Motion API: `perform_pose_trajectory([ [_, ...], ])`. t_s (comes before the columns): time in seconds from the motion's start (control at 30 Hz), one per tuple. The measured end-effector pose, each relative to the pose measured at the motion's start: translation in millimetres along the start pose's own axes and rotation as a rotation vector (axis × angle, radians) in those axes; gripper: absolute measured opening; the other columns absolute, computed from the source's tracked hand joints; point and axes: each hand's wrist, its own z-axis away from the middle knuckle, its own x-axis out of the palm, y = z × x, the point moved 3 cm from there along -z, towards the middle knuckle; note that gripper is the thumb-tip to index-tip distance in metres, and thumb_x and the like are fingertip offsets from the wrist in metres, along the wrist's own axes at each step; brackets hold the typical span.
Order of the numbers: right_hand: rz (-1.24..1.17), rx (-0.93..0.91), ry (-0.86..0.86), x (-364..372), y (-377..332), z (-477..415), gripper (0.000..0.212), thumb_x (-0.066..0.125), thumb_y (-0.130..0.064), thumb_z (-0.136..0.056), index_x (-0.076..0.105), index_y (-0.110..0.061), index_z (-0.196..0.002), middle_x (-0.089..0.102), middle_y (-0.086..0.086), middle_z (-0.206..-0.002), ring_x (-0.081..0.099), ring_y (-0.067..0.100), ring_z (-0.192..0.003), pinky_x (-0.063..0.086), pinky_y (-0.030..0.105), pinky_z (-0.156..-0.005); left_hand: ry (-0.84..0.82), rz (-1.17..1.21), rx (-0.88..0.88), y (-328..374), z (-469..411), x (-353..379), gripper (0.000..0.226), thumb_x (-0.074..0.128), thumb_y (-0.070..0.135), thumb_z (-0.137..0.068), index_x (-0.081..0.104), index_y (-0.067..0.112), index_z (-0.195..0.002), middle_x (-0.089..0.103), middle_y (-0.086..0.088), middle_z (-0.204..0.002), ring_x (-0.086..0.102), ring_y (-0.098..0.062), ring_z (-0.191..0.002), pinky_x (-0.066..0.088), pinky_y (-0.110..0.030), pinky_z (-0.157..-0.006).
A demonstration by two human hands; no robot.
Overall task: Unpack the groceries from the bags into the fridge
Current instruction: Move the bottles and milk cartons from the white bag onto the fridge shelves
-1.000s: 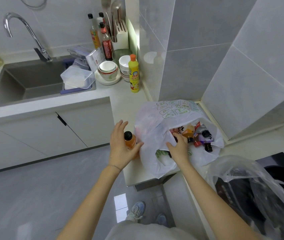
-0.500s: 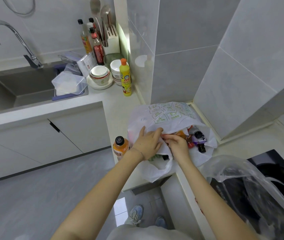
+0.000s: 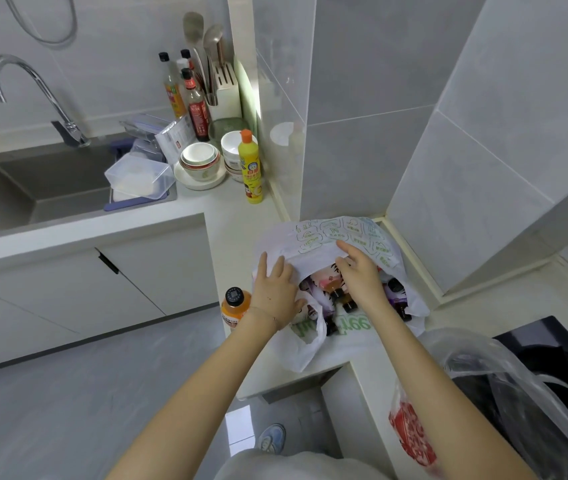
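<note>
Standing upright beside bag (image 3: 310, 351): orange bottle (image 3: 234, 306)

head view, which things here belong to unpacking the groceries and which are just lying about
Job: white bag, bottles in it, orange bottle beside it, clear bag.
Lying about: dish soap, bowls, sauce bottles, plastic box, tap.
</note>
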Motion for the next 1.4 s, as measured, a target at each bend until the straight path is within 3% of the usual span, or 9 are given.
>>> perform_pose_trajectory([
  [0.07, 0.062, -0.02, -0.042, -1, -5, -5, 0.045, 0.046, -0.018, -0.099, 0.044, -0.021, -0.144, 0.055, -0.005, -0.133, 0.06, 0.019, -0.102, 0.042, 0.028, -0.092, -0.025, -0.035, -0.043, -7, -1, 0, 0.059, 0.028, 0.054, -0.1, 0.048, 0.013, -0.138, 0.031, -0.007, -0.152, 0.007, -0.03, -0.148, -0.008, -0.059, -0.115],
  [0.17, 0.159, -0.067, -0.09, -1, -8, -12, 0.045, 0.045, -0.018, -0.1, 0.042, -0.023, -0.145, 0.046, -0.003, -0.146, 0.046, 0.02, -0.131, 0.036, 0.033, -0.107, -0.056, -0.039, -0.093, -15, -3, 2, 0.062, 0.027, 0.057, -0.098, 0.048, 0.015, -0.139, 0.028, -0.005, -0.156, 0.002, -0.029, -0.149, -0.008, -0.06, -0.115],
  [0.43, 0.429, -0.213, 0.006, 11, -6, -16, 0.027, 0.062, -0.017, -0.09, 0.048, -0.017, -0.113, 0.059, 0.004, -0.112, 0.056, 0.023, -0.099, 0.038, 0.029, -0.072, -0.104, 0.046, -0.194, -20, -17, 9, 0.065, 0.026, 0.056, -0.099, 0.026, 0.014, -0.148, 0.024, -0.007, -0.157, -0.001, -0.031, -0.149, -0.008, -0.058, -0.115],
  [0.6, 0.569, -0.293, 0.04, 29, 6, -13, 0.016, 0.073, -0.028, -0.081, 0.068, -0.019, -0.093, 0.065, 0.002, -0.098, 0.053, 0.026, -0.104, 0.039, 0.035, -0.089, -0.124, 0.042, -0.197, -21, -25, 14, 0.063, 0.026, 0.052, -0.1, 0.026, 0.012, -0.148, 0.026, -0.008, -0.156, 0.0, -0.029, -0.149, -0.007, -0.057, -0.116],
  [0.9, 0.768, -0.167, -0.025, 60, 28, -21, 0.043, 0.054, -0.057, -0.087, 0.069, -0.026, -0.112, 0.065, -0.001, -0.12, 0.052, 0.026, -0.12, 0.04, 0.041, -0.101, -0.181, 0.169, -0.205, -26, -29, 14, 0.067, 0.013, 0.056, -0.099, 0.039, 0.013, -0.144, 0.032, -0.006, -0.153, 0.001, -0.027, -0.149, -0.003, -0.053, -0.117],
  [1.03, 0.808, -0.106, 0.005, 67, 31, -18, 0.047, 0.053, -0.058, -0.088, 0.066, -0.025, -0.119, 0.059, 0.001, -0.127, 0.041, 0.028, -0.127, 0.034, 0.041, -0.104, -0.088, 0.242, -0.206, -28, -33, 7, 0.05, 0.02, 0.04, -0.104, 0.059, 0.015, -0.123, 0.054, -0.006, -0.134, 0.024, -0.028, -0.142, 0.004, -0.05, -0.118],
  [1.17, 0.684, -0.128, 0.048, 68, 31, -15, 0.034, 0.058, -0.05, -0.087, 0.071, -0.019, -0.09, 0.068, 0.002, -0.088, 0.06, 0.025, -0.091, 0.046, 0.035, -0.077, 0.011, 0.232, -0.179, -28, -40, 3, 0.029, 0.042, 0.032, -0.099, 0.052, 0.015, -0.12, 0.058, -0.006, -0.123, 0.042, -0.029, -0.126, 0.012, -0.048, -0.116],
  [1.23, 0.591, -0.114, 0.052, 66, 29, -10, 0.035, 0.06, -0.047, -0.087, 0.067, -0.015, -0.073, 0.066, 0.001, -0.071, 0.061, 0.023, -0.068, 0.045, 0.032, -0.06, -0.007, 0.238, -0.16, -27, -42, 6, 0.036, 0.051, 0.03, -0.094, 0.044, 0.016, -0.127, 0.054, -0.007, -0.125, 0.041, -0.03, -0.125, 0.013, -0.048, -0.116],
  [1.4, 0.451, -0.178, 0.14, 55, 11, 0, 0.021, 0.068, -0.038, -0.083, 0.072, -0.022, -0.097, 0.066, -0.004, -0.069, 0.061, 0.017, -0.067, 0.049, 0.031, -0.059, 0.049, 0.3, -0.165, -26, -43, 8, 0.046, 0.054, 0.034, -0.091, 0.04, 0.014, -0.13, 0.053, -0.005, -0.125, 0.042, -0.027, -0.124, 0.015, -0.044, -0.114],
])
